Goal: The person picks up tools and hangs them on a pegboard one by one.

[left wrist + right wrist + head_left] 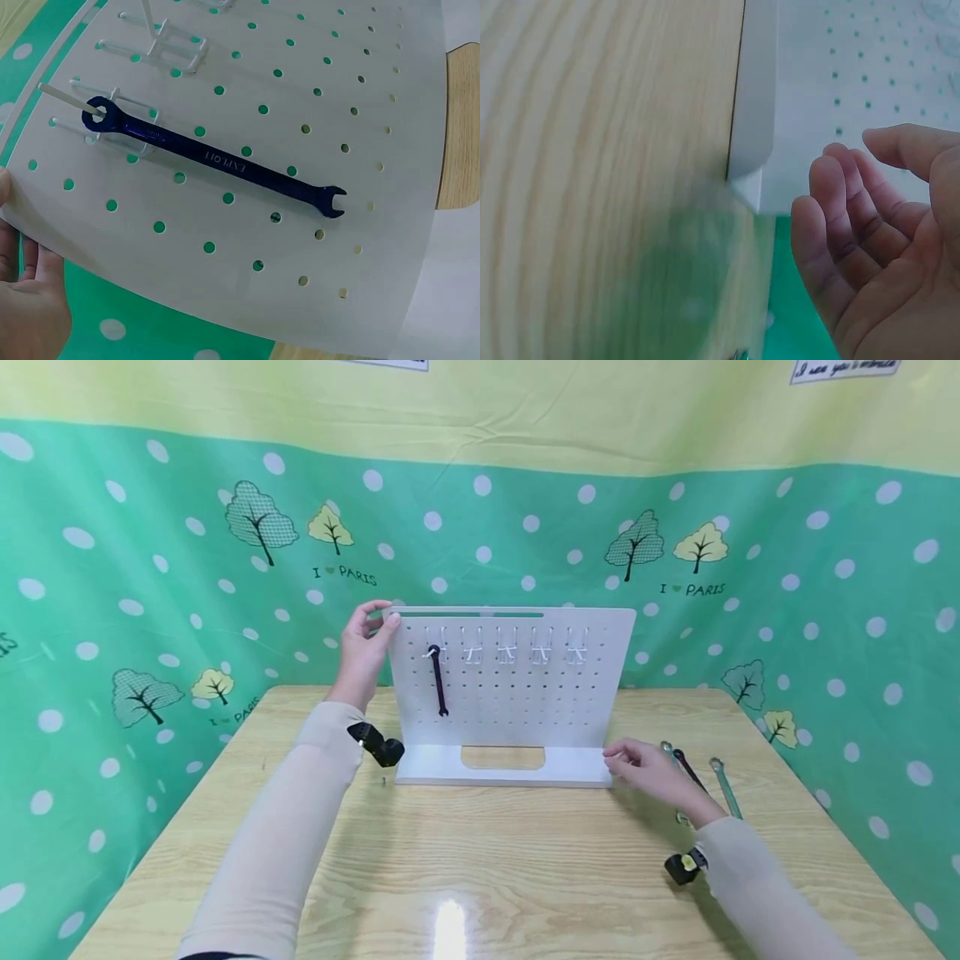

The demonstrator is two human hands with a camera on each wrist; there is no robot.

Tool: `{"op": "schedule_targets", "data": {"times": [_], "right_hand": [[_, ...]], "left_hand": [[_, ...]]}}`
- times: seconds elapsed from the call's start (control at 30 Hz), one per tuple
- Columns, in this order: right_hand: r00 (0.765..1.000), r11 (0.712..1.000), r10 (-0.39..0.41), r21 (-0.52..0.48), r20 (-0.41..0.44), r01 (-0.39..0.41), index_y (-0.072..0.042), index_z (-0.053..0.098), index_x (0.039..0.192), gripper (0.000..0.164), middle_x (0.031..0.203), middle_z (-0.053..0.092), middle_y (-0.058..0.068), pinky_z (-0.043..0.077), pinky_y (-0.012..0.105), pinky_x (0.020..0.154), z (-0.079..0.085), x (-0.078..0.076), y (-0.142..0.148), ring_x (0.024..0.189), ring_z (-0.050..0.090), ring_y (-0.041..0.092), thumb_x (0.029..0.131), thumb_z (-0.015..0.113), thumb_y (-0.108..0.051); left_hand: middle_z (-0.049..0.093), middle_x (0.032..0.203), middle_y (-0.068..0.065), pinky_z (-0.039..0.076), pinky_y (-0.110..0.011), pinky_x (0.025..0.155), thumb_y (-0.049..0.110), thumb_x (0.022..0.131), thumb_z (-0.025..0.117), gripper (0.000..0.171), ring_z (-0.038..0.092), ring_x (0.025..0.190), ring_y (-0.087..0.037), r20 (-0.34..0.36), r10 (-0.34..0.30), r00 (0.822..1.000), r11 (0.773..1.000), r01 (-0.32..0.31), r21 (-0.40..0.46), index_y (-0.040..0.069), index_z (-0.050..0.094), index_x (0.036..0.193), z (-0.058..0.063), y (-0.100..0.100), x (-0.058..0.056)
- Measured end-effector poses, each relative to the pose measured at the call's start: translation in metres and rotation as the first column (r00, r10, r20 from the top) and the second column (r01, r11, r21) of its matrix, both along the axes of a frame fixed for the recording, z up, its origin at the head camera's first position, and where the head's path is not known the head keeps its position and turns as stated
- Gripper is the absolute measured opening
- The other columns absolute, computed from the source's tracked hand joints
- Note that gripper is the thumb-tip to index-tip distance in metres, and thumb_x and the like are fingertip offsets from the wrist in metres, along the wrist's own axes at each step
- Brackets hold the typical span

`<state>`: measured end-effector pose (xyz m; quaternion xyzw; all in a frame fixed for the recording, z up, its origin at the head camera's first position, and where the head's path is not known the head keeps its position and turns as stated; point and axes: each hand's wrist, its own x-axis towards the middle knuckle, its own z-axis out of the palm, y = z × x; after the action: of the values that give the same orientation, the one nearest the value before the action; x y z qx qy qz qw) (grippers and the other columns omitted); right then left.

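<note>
Here, the left grip (pixel 363 652) pinches a white, hole-dotted pegboard (pixel 517 710); the right grip (pixel 651 772), loosely curved, is empty.

The counter (pixel 540 868) has a pale wood-grain surface that reflects a bright light patch on the near side. A white pegboard stand (pixel 510 714) rests on it, base flat, panel upright. To the stand's right lie a green wrench (pixel 727 788), a dark wrench (pixel 691 772) and another green one, partly hidden.
</note>
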<state>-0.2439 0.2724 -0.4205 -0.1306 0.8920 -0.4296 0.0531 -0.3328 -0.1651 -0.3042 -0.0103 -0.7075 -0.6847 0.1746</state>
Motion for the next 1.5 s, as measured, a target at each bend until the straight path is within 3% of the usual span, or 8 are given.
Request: {"op": "schedule_targets", "data": {"times": [0.13, 0.4, 0.8, 1.07, 1.5], "right_hand": [[1.000, 1.000, -0.021, 0.023, 0.014, 0.021, 0.004, 0.059, 0.125, 0.037, 0.089, 0.062, 0.016, 0.055, 0.038, 0.063, -0.003, 0.004, 0.019, 0.076, 0.059, 0.031, 0.103, 0.059, -0.026], [0.988, 0.988, -0.147, 0.064, 0.048, 0.143, 0.003, 0.058, 0.127, 0.041, 0.090, 0.059, 0.012, 0.056, 0.036, 0.063, -0.013, 0.012, 0.050, 0.076, 0.057, 0.025, 0.102, 0.060, -0.029], [0.980, 0.980, -0.183, 0.101, 0.081, 0.174, 0.012, 0.053, 0.130, 0.046, 0.092, 0.063, 0.010, 0.058, 0.034, 0.065, -0.021, 0.014, 0.077, 0.080, 0.061, 0.021, 0.102, 0.062, -0.024], [0.966, 0.974, -0.217, 0.092, 0.141, 0.205, 0.012, 0.052, 0.131, 0.050, 0.093, 0.062, 0.009, 0.057, 0.033, 0.063, -0.027, 0.007, 0.086, 0.079, 0.059, 0.021, 0.100, 0.064, -0.024], [0.946, 0.955, -0.281, 0.149, 0.164, 0.257, 0.011, 0.059, 0.126, 0.050, 0.088, 0.066, 0.009, 0.058, 0.033, 0.062, -0.029, 0.002, 0.085, 0.074, 0.063, 0.019, 0.097, 0.068, -0.028]], "left_hand": [[0.056, 0.130, -0.008, 0.049, -0.037, 0.101, 0.033, 0.099, 0.064, 0.036, 0.055, 0.116, -0.024, 0.000, 0.001, 1.000, 1.000, -0.001, 0.001, 0.021, 0.057, 0.132, 0.000, 0.000, 0.000], [0.057, 0.128, -0.008, 0.050, -0.036, 0.099, 0.031, 0.099, 0.064, 0.036, 0.056, 0.114, -0.024, -0.013, -0.007, 1.000, 1.000, 0.007, -0.005, 0.019, 0.057, 0.131, 0.003, 0.001, 0.000], [0.056, 0.130, -0.007, 0.048, -0.037, 0.101, 0.035, 0.099, 0.063, 0.036, 0.055, 0.116, -0.024, -0.006, -0.001, 1.000, 1.000, 0.001, -0.023, 0.022, 0.057, 0.131, 0.004, 0.000, 0.002], [0.057, 0.130, -0.008, 0.049, -0.037, 0.101, 0.033, 0.099, 0.064, 0.041, 0.055, 0.116, -0.024, -0.015, -0.007, 1.000, 1.000, 0.007, -0.013, 0.017, 0.055, 0.135, 0.004, 0.000, 0.001], [0.057, 0.128, -0.008, 0.049, -0.037, 0.101, 0.032, 0.099, 0.064, 0.034, 0.056, 0.114, -0.024, -0.013, -0.002, 1.000, 1.000, 0.001, -0.010, 0.021, 0.057, 0.131, 0.002, 0.000, 0.003]]}}
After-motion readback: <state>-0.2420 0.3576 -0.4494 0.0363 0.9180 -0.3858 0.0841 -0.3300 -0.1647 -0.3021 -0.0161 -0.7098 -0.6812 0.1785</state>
